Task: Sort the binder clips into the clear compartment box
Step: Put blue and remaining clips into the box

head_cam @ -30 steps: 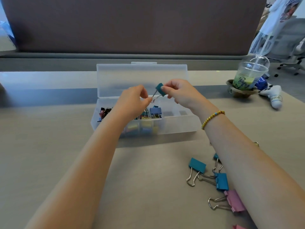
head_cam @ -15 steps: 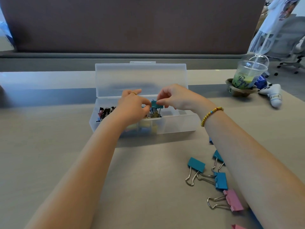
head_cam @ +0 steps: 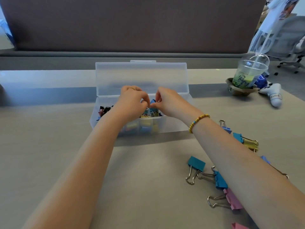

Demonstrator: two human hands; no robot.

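Note:
The clear compartment box [head_cam: 175, 126] stands open in the middle of the table, lid upright behind it. Several small clips fill its left and middle compartments. Both hands meet just above the middle compartment. My left hand [head_cam: 132, 103] and my right hand [head_cam: 166, 101] pinch a small teal binder clip [head_cam: 152, 101] between their fingertips. On the table at the right lie loose clips: a teal one [head_cam: 196, 163], a blue one [head_cam: 220, 180], a pink one [head_cam: 232, 199] and a teal and yellow pair [head_cam: 245, 140].
A plastic cup with a green drink [head_cam: 249, 75] stands in a cardboard holder at the far right, beside a white game controller [head_cam: 273, 95]. A dark partition runs along the back of the table. An office chair stands beyond at the right.
Both hands have lowered the teal clip from in front of the lid down to just above the box's middle compartment.

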